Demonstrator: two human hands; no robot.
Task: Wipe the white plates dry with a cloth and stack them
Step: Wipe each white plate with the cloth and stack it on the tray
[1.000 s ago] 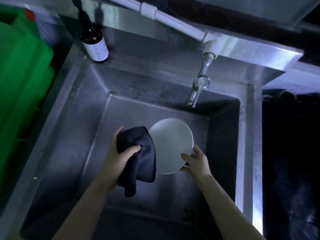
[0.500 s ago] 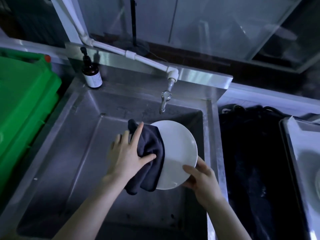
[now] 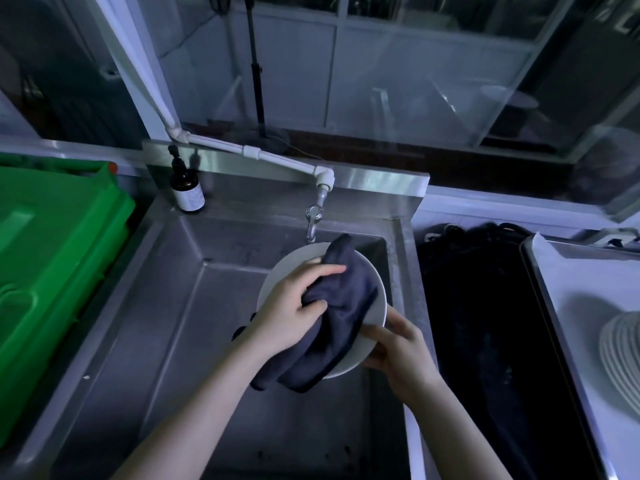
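Over the steel sink (image 3: 166, 306) I hold a white plate (image 3: 280, 275) tilted on edge. My right hand (image 3: 398, 344) grips its lower right rim. My left hand (image 3: 294, 306) presses a dark blue cloth (image 3: 332, 327) flat against the plate's face, and the cloth covers most of it and hangs below the rim. A stack of white plates (image 3: 623, 355) lies on a white tray (image 3: 568, 282) at the far right, partly cut off by the frame edge.
A tap (image 3: 313, 223) hangs from a white pipe just above the plate. A brown pump bottle (image 3: 187, 192) stands on the sink's back left corner. A green plastic crate (image 3: 52, 258) fills the left side. Dark fabric (image 3: 485, 323) lies between sink and tray.
The cloth has slid from the plate's left edge across its face toward the right. My view has lifted, bringing the tray and plate stack on the right into sight.
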